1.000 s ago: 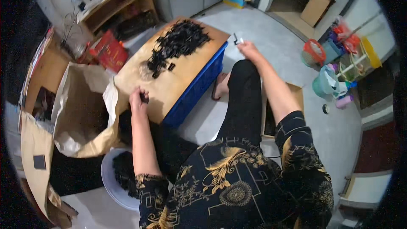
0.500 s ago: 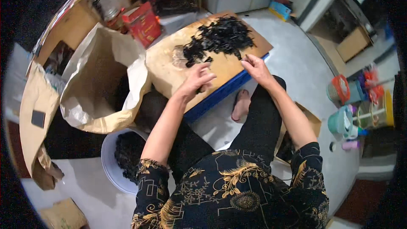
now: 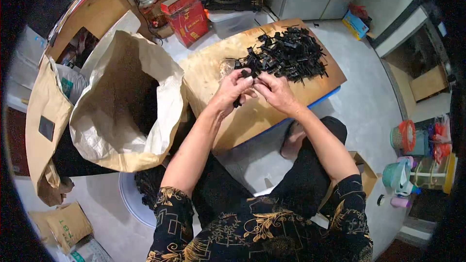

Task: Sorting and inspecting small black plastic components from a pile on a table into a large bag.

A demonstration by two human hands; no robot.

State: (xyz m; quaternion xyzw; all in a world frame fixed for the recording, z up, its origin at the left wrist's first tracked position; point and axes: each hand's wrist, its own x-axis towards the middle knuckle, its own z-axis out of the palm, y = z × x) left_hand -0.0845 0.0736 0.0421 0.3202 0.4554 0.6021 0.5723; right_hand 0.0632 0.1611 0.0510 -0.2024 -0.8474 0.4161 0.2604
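Pile of small plastic parts [image 3: 289,53] lies on the far right part of the wooden board [image 3: 252,116], both hands meet just in front of it over the board's middle, left hand [image 3: 232,91] touching right hand [image 3: 274,91] with one part [image 3: 238,101] between them. Open paper sack [image 3: 121,106] stands left of the board, box [image 3: 187,17] behind it. Basin [image 3: 133,201] sits on the floor below the sack, buckets [image 3: 405,157] far right.

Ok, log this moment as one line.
left hand: holds small black part | right hand: touching it | over wooden board | black parts pile behind | open sack left
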